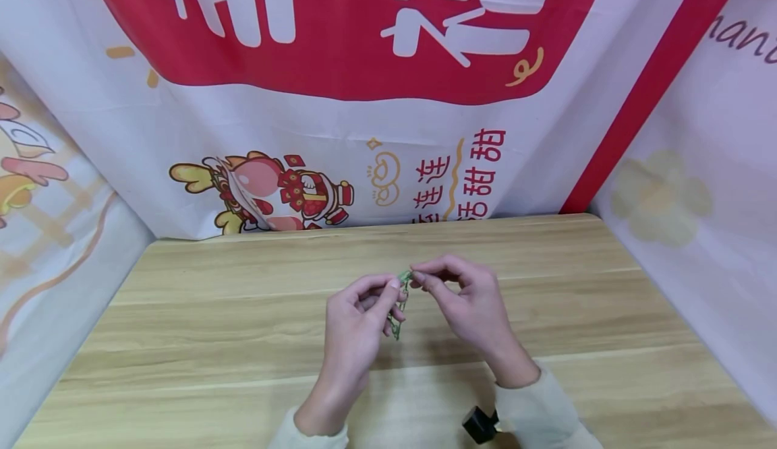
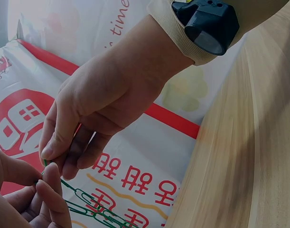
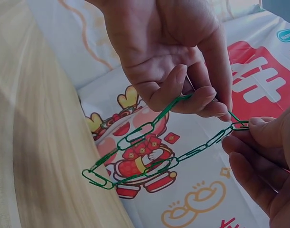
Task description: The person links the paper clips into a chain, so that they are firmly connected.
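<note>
A chain of green paper clips (image 3: pixel 128 142) hangs in a loop between the two hands, above the wooden table. My left hand (image 1: pixel 359 324) pinches one end of it between thumb and fingers, as the right wrist view shows. My right hand (image 1: pixel 467 301) pinches a clip at the other end, its thumb and index fingertip close to the left fingertips. In the left wrist view, part of the green clip chain (image 2: pixel 95 202) slants down to the right below the right hand (image 2: pixel 104 102). The clip right at the fingertips is partly hidden by the fingers.
The wooden table (image 1: pixel 212 341) lies under both hands. Behind it hangs a white cloth (image 1: pixel 139 166) with red printing, and printed cloth also covers both sides. A black wrist camera (image 1: pixel 480 425) sits at the right sleeve.
</note>
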`<state>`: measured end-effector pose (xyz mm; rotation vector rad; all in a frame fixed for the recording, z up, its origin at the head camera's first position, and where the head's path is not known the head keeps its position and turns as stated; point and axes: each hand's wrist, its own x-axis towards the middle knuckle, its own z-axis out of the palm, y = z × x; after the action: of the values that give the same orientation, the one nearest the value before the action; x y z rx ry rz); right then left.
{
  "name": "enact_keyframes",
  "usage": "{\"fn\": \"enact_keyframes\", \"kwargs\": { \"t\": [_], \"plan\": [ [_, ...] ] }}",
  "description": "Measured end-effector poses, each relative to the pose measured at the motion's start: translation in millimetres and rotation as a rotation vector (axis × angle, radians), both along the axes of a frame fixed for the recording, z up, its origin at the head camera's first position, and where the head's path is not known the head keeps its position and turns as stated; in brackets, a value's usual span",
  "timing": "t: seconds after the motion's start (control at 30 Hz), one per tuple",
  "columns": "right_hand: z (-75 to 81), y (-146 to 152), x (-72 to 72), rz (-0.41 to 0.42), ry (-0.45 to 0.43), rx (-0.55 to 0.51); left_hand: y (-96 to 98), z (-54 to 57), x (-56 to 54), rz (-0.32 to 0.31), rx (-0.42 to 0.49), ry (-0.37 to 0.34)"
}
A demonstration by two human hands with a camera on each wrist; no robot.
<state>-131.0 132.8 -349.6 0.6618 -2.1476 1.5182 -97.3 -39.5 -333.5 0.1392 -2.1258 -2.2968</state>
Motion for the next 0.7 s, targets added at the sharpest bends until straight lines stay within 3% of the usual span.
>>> {"fn": "enact_keyframes", "kwargs": {
  "t": [0.7],
  "plan": [
    [0.4,-2.8,2.0,-0.004,-0.032,-0.019,3.0,-3.3,0.9,0.002,-0.005,0.032]
  ]
}}
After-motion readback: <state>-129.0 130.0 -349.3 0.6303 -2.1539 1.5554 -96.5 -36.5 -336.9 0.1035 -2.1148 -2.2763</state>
